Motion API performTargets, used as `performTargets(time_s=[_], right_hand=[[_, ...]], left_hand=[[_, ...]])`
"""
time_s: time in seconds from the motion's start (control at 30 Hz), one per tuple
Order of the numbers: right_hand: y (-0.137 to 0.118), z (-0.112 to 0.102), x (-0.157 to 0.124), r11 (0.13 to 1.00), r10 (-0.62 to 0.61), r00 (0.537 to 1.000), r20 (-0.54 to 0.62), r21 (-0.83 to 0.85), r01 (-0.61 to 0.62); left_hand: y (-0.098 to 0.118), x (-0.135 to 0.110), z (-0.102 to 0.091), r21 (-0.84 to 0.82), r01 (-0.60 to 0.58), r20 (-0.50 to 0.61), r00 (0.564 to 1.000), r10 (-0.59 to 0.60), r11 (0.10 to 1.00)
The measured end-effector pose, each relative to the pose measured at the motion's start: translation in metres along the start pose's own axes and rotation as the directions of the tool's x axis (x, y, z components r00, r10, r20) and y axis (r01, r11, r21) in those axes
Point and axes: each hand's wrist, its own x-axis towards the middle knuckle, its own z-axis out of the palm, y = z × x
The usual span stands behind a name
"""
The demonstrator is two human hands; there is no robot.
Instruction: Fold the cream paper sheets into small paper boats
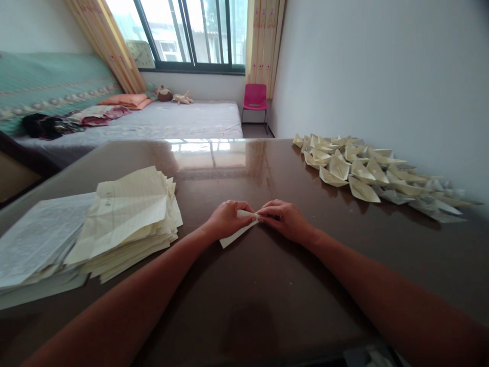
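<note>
A narrow folded sheet of cream paper (236, 235) lies at the middle of the brown table, slanting down to the left. My left hand (228, 219) grips it, fingers bent over its upper edge and thumb along its face. At its right end my right hand (284, 219) pinches the paper tip, fingertips touching those of the left. Part of the paper is hidden under the fingers. To the left sits a stack of cream sheets (130, 204), overlapping a pile of printed white sheets (42, 239). Many folded paper boats (362, 173) crowd the table's right side.
The glossy brown table (214, 178) reflects the window (191, 35). Beyond its far edge stand a bed (191, 120) with folded cloths and soft toys, and a pink chair (255, 97). A white wall (382, 66) runs along the right, close to the boats.
</note>
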Motion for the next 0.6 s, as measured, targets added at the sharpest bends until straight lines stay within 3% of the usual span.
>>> performTargets(time_s=[0.6], right_hand=[[0.0, -0.002, -0.0003, 1.0, 0.009, 0.999, 0.045, 0.013, -0.01]], left_hand=[[0.0012, -0.0022, 0.0, 0.034, -0.015, -0.001, 1.0, 0.015, 0.999]])
